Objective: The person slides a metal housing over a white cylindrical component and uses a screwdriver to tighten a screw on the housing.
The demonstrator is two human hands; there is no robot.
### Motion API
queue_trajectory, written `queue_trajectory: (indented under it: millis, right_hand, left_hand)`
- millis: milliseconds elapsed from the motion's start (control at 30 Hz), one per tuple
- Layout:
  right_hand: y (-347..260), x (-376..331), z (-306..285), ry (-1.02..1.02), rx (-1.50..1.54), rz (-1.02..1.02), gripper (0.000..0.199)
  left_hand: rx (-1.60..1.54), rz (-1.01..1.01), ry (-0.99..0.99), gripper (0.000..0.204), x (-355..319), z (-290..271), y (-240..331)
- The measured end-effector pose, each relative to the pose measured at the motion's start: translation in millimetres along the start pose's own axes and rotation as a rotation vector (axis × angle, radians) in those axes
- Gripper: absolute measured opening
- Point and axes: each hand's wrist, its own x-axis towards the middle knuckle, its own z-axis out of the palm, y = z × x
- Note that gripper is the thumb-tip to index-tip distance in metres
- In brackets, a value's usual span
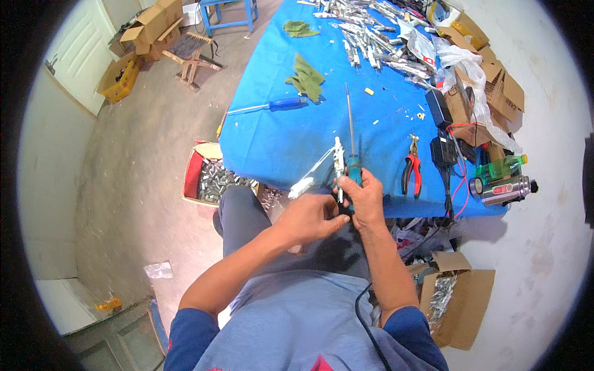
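My right hand is closed around a screwdriver with a teal handle, its long thin shaft pointing away over the blue cloth. The same hand pinches a narrow white-and-silver part, upright beside the handle. From this part's top a thin pale strand slants down to a small white piece near the table's front edge. My left hand is just left of the right one, fingers curled by the part's lower end. What those fingers hold, if anything, is hidden.
On the blue-covered table lie a blue screwdriver, red-handled pliers, green cloths and a pile of silvery parts. A steel flask and black adapters sit at right. A box of small dark cylinders stands below left.
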Motion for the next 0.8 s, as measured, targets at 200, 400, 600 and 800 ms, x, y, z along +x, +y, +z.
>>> queue_trajectory:
  millis: [200,400,600,800]
  right_hand:
    - [-19.4,20.3,-29.9,-0.251,-0.193,0.048,0.027]
    - [-35.2,39.8,-51.4,-0.555,-0.258,0.210,0.033]
    - [-40.4,60.0,-51.9,-0.662,-0.352,0.241,0.034]
    - [-42.4,75.2,-51.2,-0.669,-0.452,0.197,0.030]
  left_hand:
    - [-0.023,0.014,0.121,0.029,0.2,-10.6,-6.8]
    - [-0.084,-0.027,0.325,0.028,20.3,-38.0,-19.1]
    - [0.069,0.004,0.347,0.029,40.3,-49.4,-32.9]
    - [0.223,0.082,0.367,0.027,45.8,-52.1,-24.3]
